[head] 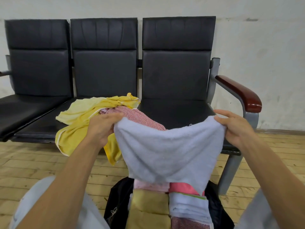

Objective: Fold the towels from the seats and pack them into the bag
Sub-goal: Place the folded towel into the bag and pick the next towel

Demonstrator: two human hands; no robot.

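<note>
Pale blue towel (168, 151) hangs spread above the towel-filled black bag (116, 202).

- We see a plain pale blue towel (168, 151).
- On the black seats (175, 111) we see a yellow towel (77, 118) and a pink towel (142, 117) speckled with red.
- The armrest (239, 93) is red-brown, its frame (231, 169) grey.
- Our black bag (118, 200) shows mustard, pale pink, coral and pale blue folded towels (148, 204).
- The floor (33, 162) is yellowish wood.
</note>
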